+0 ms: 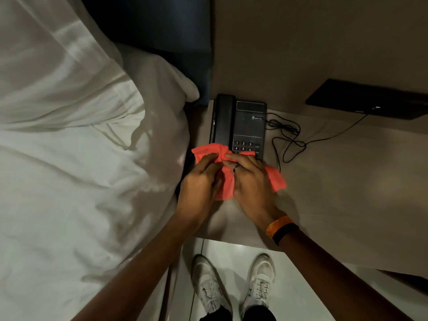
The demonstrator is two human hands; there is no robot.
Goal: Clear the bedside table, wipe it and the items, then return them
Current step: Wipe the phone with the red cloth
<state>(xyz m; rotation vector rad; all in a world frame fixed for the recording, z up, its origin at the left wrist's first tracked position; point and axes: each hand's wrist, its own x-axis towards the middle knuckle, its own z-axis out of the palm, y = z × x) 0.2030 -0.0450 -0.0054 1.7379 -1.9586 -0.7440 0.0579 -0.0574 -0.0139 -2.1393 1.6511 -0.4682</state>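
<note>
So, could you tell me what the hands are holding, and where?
Both the left hand and right hand pinch the pink cloth near its middle, over the phone.

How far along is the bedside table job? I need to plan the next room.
Done: apart from the phone and its cord, the table shows nothing on it. In hand: both hands, left and right, hold the cloth at the phone's near edge. Left: whether the table has been wiped cannot be told, and no other items are in view to return.
</note>
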